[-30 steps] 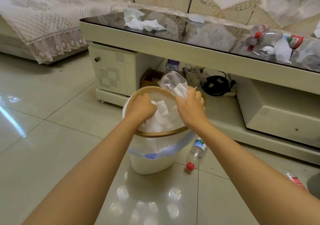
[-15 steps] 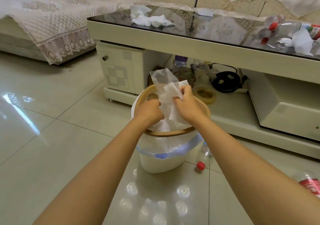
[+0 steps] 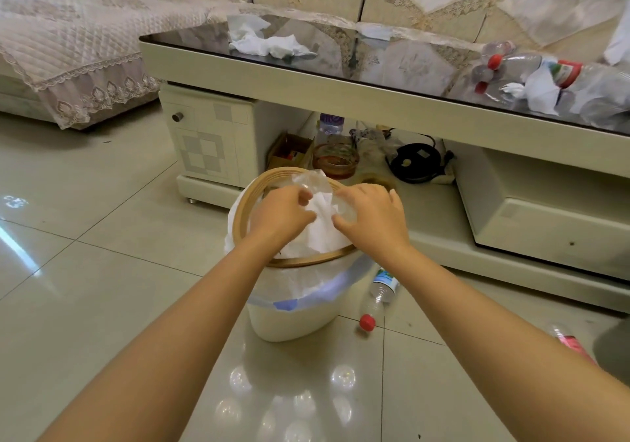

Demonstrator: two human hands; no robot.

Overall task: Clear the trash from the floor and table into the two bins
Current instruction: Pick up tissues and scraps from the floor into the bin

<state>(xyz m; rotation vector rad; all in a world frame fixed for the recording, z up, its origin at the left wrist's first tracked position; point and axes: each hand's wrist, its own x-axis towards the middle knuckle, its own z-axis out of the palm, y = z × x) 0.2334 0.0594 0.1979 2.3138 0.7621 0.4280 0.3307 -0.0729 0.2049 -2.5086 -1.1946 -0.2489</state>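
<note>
A white bin (image 3: 289, 315) with a wooden rim and a plastic liner stands on the floor before the coffee table (image 3: 341, 97). Both hands are over its mouth. My left hand (image 3: 283, 215) and my right hand (image 3: 371, 216) each pinch a bundle of white tissue and clear plastic wrap (image 3: 320, 213) that sits at the top of the bin. Crumpled white tissues (image 3: 266, 41) lie on the table's left part. Empty red-capped plastic bottles and tissue (image 3: 531, 80) lie on its right end. A clear bottle with a red cap (image 3: 378, 295) lies on the floor right of the bin.
Another bottle with a red label (image 3: 572, 343) lies on the floor at far right beside a dark round object (image 3: 613, 349). The table's lower shelf holds a glass ashtray (image 3: 335, 160), a box and a black cable reel (image 3: 417, 162). A lace-covered sofa (image 3: 68, 49) stands behind.
The hands have pushed the tissue and plastic bundle lower, from raised above the rim down to the bin's mouth, and my right hand has flattened over it.
</note>
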